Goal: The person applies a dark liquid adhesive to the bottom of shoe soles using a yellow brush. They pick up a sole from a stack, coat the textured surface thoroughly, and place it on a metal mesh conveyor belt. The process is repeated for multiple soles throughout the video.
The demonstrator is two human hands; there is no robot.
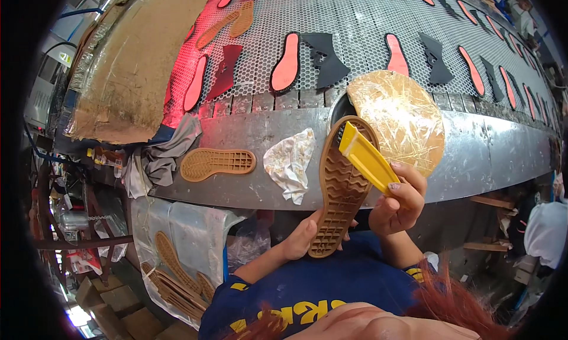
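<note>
A brown rubber shoe sole [333,213] with a gridded, ridged inside is tilted up in front of my body. My left hand [300,239] grips it at its lower end, fingers partly behind it. In my right hand [403,199], a yellow-handled brush [374,165] is pinched between thumb and fingers. Its dark bristles lie against or just over the sole's upper end; I cannot tell which. Behind the sole is a round tan lid [408,118] with a shiny, streaked surface, over the rim of a dark pot [341,108].
Another brown sole [218,163] and a stained white cloth [290,164] lie on the metal ledge [473,156]. Beyond runs a mesh conveyor [260,62] with pink-topped insoles [286,63] and black shoe pieces [324,59]. Several soles [173,290] sit at lower left. Cardboard [133,68] stands at far left.
</note>
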